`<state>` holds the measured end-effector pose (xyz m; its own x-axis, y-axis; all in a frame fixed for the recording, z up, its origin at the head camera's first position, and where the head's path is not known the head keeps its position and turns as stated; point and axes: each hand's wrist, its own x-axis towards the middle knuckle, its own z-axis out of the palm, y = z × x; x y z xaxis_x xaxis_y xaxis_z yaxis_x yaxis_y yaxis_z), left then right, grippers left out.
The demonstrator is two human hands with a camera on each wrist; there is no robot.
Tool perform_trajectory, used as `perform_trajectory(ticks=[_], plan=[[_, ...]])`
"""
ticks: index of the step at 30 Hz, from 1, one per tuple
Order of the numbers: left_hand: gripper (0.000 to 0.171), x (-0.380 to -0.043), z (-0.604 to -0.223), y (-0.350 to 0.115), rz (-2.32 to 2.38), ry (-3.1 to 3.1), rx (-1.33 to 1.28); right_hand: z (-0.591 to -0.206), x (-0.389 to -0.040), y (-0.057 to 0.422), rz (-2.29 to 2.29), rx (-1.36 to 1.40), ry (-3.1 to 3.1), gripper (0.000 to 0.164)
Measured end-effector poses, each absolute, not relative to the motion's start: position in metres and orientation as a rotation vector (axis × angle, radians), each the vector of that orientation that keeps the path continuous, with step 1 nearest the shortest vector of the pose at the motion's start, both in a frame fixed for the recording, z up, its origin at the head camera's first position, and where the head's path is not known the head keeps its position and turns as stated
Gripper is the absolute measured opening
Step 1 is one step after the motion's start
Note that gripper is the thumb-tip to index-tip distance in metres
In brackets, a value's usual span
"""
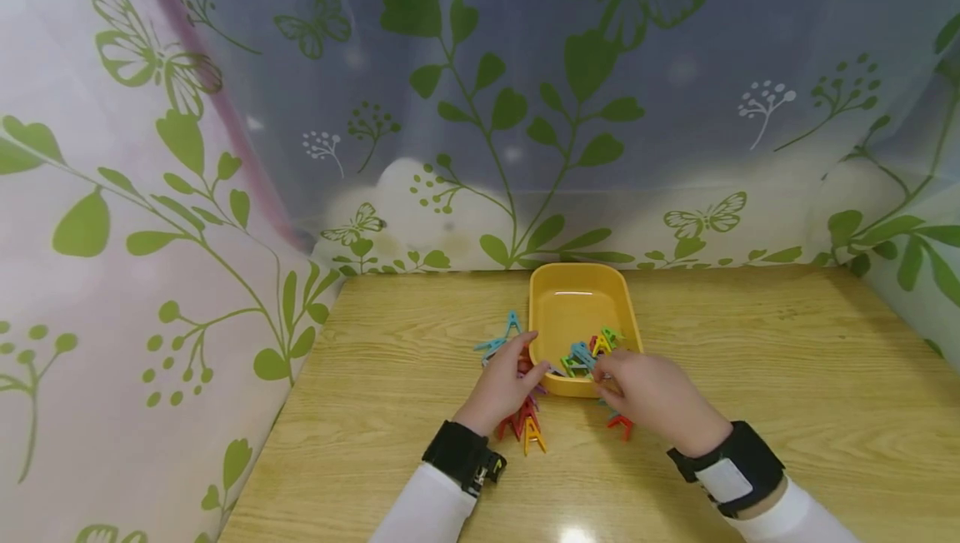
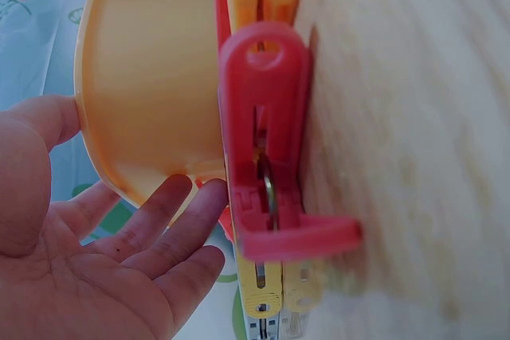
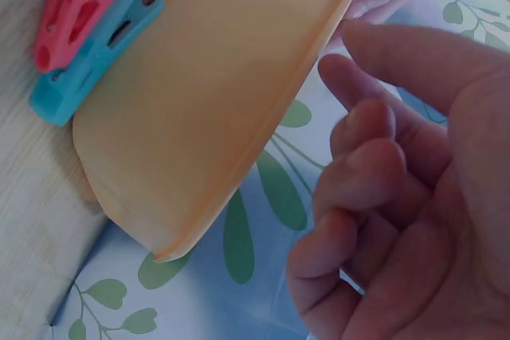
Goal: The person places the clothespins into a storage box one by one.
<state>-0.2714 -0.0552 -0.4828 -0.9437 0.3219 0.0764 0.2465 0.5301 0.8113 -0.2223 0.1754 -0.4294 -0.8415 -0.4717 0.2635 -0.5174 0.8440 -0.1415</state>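
A yellow plastic tub (image 1: 570, 310) stands on the table, with several coloured clothespins (image 1: 583, 356) in its near end. My left hand (image 1: 498, 385) is at the tub's near left corner. In the left wrist view its thumb (image 2: 56, 117) touches the rim and its fingers lie loosely along the outer wall. My right hand (image 1: 645, 389) is over the near right corner, its fingers bent. Thumb and forefinger tips come close together by the rim in the right wrist view, and nothing shows between them. A red clothespin (image 2: 267, 141) lies close below my left hand.
Several clothespins, among them an orange one (image 1: 533, 436) and a blue one (image 1: 513, 323), lie left of the tub. At its near right, a red clothespin (image 3: 84, 5) rests against a blue one (image 3: 96, 61). A leaf-patterned curtain (image 1: 450, 110) hangs behind the wooden table (image 1: 750, 343).
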Motion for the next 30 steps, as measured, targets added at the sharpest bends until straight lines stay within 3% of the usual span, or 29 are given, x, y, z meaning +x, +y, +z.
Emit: perform_trajectory(ticks=[22, 30], plan=[[0.058, -0.271, -0.484, -0.055, 1.413, 2.656, 0.498, -0.455, -0.208, 0.173, 0.247, 0.778, -3.027, 0.013], [0.058, -0.271, -0.483, -0.055, 1.407, 2.669, 0.487, -0.462, -0.210, 0.173, 0.192, 0.745, -3.009, 0.022]])
